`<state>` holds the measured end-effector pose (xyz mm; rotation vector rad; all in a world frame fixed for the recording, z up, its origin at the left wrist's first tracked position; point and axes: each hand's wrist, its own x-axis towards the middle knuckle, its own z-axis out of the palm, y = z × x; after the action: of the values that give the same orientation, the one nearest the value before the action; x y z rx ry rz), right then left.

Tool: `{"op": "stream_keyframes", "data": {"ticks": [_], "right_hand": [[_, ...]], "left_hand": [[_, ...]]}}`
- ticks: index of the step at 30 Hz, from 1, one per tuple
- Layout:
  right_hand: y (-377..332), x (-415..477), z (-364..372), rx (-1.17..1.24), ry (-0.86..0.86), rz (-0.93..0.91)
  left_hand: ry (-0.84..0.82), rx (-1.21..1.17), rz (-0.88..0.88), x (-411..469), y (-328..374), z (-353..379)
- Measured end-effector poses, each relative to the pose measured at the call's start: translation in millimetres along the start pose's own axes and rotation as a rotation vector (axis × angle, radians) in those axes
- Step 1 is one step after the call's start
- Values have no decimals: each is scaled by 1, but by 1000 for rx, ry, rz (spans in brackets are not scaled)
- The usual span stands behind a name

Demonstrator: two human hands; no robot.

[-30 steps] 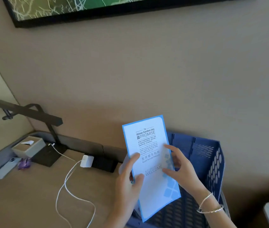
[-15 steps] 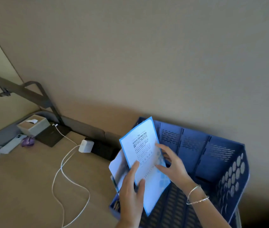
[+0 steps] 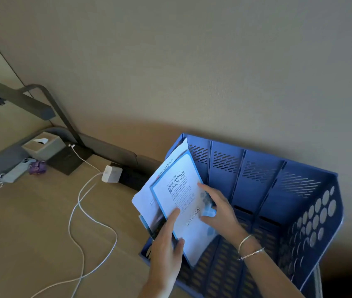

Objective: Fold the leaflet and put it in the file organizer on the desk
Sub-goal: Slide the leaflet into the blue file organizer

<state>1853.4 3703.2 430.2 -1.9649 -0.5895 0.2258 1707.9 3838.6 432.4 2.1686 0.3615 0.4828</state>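
The folded leaflet [image 3: 181, 190], white with a blue border and the words PROMISE and WELCOME, stands tilted in the leftmost slot of the blue file organizer [image 3: 263, 190]. My left hand [image 3: 166, 248] grips its lower left edge, thumb on the front. On the leaflet's right side lies my right hand [image 3: 220, 214], fingers spread, with bracelets at the wrist. Other white papers [image 3: 147, 201] stand just behind the leaflet in the same slot. The leaflet's bottom edge is low inside the organizer.
A white charger block [image 3: 112, 174] and its looping cable [image 3: 78, 211] lie on the brown desk left of the organizer. Farther left are a grey tissue box [image 3: 42, 145], a dark desk lamp [image 3: 42, 104], a phone [image 3: 18, 168] and a small purple object [image 3: 37, 167]. The wall is right behind.
Both hands have lowered the leaflet from in front of the wall down into the organizer's left slot. The view has tilted down, showing more of the organizer.
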Motion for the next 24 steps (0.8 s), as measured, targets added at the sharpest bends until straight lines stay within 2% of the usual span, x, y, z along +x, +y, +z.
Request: {"op": "stream_keyframes", "data": {"ticks": [9,19,24], "right_hand": [[-3,13,9,81,78,-51],[1,22,19,55,10,-39],[4,20,16,15,33,-59]], "left_hand": [[102,42,87,7,0,2],[127,45,29,6,-6,0],[97,2,-5,5,-6,2]]}}
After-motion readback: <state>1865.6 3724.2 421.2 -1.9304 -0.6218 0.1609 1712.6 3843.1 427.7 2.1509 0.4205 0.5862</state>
